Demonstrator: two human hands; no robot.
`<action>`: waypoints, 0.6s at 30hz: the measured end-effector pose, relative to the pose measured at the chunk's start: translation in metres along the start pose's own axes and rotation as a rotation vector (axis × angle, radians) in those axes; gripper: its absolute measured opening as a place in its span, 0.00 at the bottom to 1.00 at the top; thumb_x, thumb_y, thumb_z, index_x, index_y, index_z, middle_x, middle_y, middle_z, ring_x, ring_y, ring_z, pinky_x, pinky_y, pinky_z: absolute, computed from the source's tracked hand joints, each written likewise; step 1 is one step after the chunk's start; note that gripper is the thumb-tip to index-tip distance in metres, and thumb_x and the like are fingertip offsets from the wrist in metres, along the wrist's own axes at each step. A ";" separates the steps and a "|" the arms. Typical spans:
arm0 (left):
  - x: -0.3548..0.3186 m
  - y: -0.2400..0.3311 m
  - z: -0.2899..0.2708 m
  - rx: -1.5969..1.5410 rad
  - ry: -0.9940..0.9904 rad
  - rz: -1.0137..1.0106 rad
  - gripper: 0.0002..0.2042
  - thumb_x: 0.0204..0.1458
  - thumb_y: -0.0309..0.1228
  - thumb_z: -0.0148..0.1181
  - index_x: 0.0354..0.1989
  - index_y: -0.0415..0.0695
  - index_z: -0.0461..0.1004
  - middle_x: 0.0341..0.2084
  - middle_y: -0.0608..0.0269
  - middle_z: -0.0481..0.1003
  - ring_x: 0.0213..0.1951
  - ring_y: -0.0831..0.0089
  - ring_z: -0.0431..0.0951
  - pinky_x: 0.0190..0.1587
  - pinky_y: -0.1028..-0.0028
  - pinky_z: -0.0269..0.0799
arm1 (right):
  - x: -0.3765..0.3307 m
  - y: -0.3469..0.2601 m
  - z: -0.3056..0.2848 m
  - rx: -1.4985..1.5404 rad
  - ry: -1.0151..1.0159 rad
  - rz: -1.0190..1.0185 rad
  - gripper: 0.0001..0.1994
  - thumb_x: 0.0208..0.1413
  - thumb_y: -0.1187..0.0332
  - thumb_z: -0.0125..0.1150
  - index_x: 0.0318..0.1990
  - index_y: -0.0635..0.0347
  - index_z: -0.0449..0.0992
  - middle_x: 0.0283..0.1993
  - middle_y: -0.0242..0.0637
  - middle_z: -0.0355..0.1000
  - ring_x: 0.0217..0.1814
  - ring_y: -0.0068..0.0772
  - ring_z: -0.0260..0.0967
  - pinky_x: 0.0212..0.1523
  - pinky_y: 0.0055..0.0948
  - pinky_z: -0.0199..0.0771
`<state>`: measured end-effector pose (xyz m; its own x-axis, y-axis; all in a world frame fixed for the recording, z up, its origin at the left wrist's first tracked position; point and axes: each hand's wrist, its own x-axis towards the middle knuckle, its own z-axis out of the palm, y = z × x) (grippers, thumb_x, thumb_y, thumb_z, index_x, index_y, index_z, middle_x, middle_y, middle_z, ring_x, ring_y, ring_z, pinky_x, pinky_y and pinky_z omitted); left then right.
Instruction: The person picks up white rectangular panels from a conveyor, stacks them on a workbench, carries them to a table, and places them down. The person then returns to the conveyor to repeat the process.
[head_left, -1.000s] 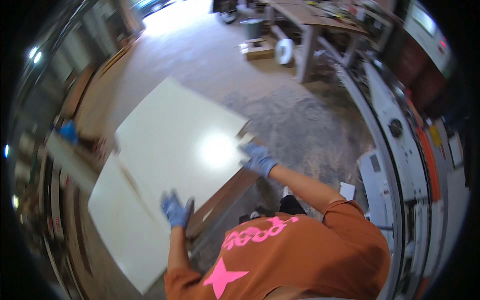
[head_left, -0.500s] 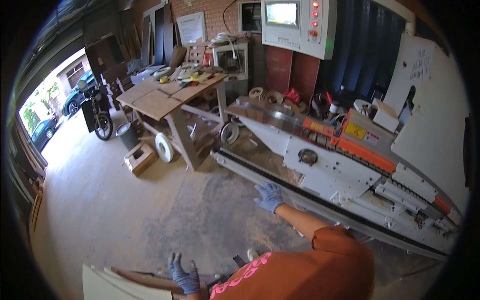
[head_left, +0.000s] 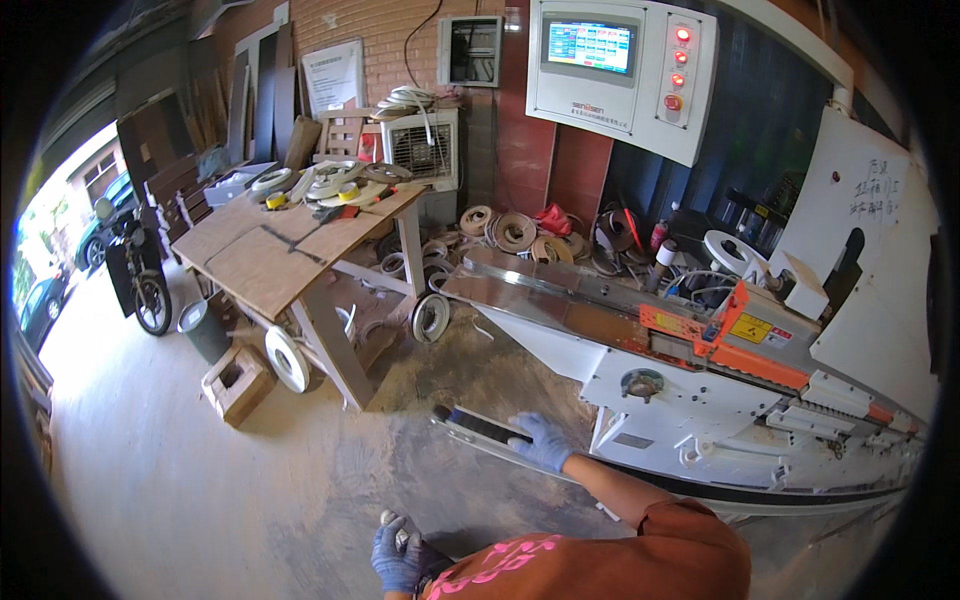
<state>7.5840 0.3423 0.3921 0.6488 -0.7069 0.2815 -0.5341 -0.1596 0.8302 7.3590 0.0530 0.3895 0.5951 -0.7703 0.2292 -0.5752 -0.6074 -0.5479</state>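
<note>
My right hand (head_left: 543, 443), in a blue-grey glove, lies over a long, low support rail (head_left: 478, 428) with a dark strip along its top. Its fingers and thumb come down across the strip near the rail's free end. Lower left, my left hand (head_left: 398, 558), in the same kind of glove, hangs by my body. Its fingers are bent but apart, and nothing shows between them. A pale shoe tip seems to show beside those fingers. Past the rail stands a white and orange machine (head_left: 690, 405) with a metal bed (head_left: 545, 300).
A wooden table (head_left: 262, 262) at the left bears tape rolls and tools. Below it are a white reel (head_left: 287, 359), a cardboard box (head_left: 238, 385) and a grey bucket (head_left: 204, 331). A control cabinet (head_left: 620, 75) with lit screen hangs above. Coils of edging strip (head_left: 513, 232) lie behind the machine.
My view has turned and shifted. My right hand has come down onto the rail, where its fingers were spread near it. My left hand's fingers are more bent, and pale boards beside it have left view.
</note>
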 end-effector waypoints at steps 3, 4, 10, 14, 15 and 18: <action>0.080 -0.042 -0.022 0.064 -0.036 0.097 0.16 0.42 0.28 0.64 0.41 0.41 0.74 0.43 0.51 0.74 0.47 0.58 0.73 0.53 0.65 0.66 | 0.106 -0.019 0.001 0.062 0.225 -0.143 0.19 0.51 0.55 0.59 0.49 0.52 0.72 0.55 0.45 0.66 0.59 0.46 0.61 0.59 0.39 0.60; 0.106 -0.058 -0.036 0.096 -0.043 0.113 0.16 0.42 0.28 0.64 0.42 0.41 0.74 0.43 0.51 0.74 0.47 0.58 0.73 0.53 0.65 0.66 | 0.144 -0.044 -0.011 0.042 0.273 -0.107 0.19 0.50 0.57 0.59 0.49 0.53 0.72 0.56 0.45 0.65 0.60 0.46 0.60 0.60 0.39 0.59; 0.262 -0.093 -0.102 0.014 -0.149 0.087 0.15 0.44 0.29 0.63 0.41 0.38 0.73 0.41 0.52 0.75 0.48 0.61 0.73 0.54 0.66 0.65 | 0.330 -0.074 -0.128 -0.375 0.875 -0.320 0.13 0.46 0.65 0.60 0.41 0.56 0.73 0.41 0.44 0.70 0.46 0.48 0.67 0.49 0.40 0.67; 0.355 -0.086 -0.103 0.017 -0.230 0.175 0.15 0.44 0.29 0.63 0.41 0.39 0.74 0.41 0.52 0.75 0.47 0.59 0.74 0.52 0.66 0.67 | 0.394 -0.072 -0.229 -0.583 0.977 -0.146 0.13 0.46 0.62 0.58 0.40 0.53 0.75 0.43 0.41 0.71 0.50 0.46 0.66 0.52 0.40 0.65; 0.379 -0.086 -0.098 0.029 -0.235 0.218 0.15 0.44 0.29 0.64 0.41 0.39 0.74 0.40 0.52 0.75 0.46 0.59 0.74 0.52 0.66 0.67 | 0.410 -0.070 -0.248 -0.680 1.047 -0.167 0.14 0.46 0.62 0.59 0.41 0.52 0.75 0.44 0.39 0.71 0.51 0.44 0.66 0.53 0.39 0.64; 0.448 -0.111 -0.075 0.093 -0.254 0.300 0.16 0.43 0.32 0.64 0.41 0.41 0.74 0.41 0.52 0.75 0.46 0.57 0.74 0.52 0.65 0.67 | 0.446 -0.072 -0.307 -0.712 1.015 0.292 0.18 0.49 0.57 0.56 0.48 0.47 0.73 0.51 0.39 0.70 0.56 0.42 0.64 0.58 0.37 0.62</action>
<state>7.9745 0.0949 0.4617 0.3085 -0.8775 0.3671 -0.7335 0.0262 0.6792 7.4934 -0.3067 0.7784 -0.1172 -0.5031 0.8563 -0.9721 -0.1182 -0.2025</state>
